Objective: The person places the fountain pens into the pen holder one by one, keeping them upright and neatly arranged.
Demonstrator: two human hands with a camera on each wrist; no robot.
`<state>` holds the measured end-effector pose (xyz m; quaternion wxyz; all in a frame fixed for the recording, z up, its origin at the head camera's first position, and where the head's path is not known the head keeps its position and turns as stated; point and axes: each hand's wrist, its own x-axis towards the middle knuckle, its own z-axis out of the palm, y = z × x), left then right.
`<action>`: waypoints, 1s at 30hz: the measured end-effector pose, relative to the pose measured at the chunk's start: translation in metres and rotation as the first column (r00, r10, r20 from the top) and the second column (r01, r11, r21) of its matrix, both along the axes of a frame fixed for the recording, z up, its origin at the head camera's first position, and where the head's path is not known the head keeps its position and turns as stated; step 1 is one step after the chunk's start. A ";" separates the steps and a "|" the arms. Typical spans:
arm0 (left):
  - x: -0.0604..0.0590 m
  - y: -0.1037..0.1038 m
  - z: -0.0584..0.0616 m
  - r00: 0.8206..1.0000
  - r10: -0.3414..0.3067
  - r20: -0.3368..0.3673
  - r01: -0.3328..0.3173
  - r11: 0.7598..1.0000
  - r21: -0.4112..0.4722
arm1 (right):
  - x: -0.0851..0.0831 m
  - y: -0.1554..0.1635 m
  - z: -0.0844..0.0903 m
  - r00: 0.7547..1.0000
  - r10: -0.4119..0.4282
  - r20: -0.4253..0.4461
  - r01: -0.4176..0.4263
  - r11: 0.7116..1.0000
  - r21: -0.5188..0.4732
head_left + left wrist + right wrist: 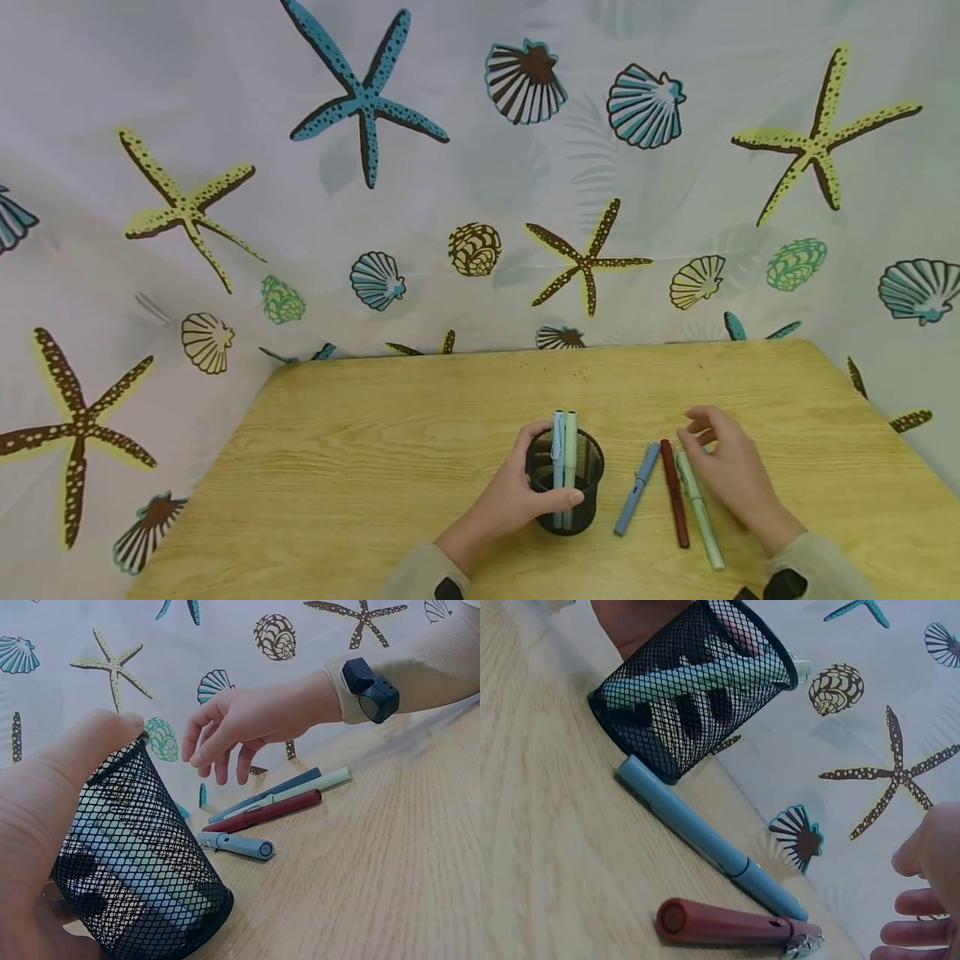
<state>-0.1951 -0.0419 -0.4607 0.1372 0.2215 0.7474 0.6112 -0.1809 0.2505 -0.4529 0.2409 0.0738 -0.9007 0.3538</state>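
Left hand [517, 496] grips the light mesh cup [565, 482] on the tabletop [375, 467]; right hand [727, 475], fingers loose, hovers over three slim, rigid pens [675, 504], likely best pinched mid-barrel.

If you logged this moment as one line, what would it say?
left hand: grips mesh cup holding two pens | right hand: open, above green pen | blue pen, red pen: lying on table

We see light wooden table [375, 433] — behind it, white curtain [450, 183] printed with starfish, shells; even light.
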 end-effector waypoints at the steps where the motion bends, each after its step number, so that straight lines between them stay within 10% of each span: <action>1: 0.000 0.000 0.000 1.000 0.000 -0.003 0.000 1.000 0.001 | 0.000 0.001 0.000 1.000 -0.005 0.003 0.005 1.000 0.000; 30: 0.000 0.000 0.002 1.000 0.005 0.005 -0.005 1.000 -0.012 | -0.001 0.019 -0.012 0.902 -0.157 0.402 0.068 0.971 0.228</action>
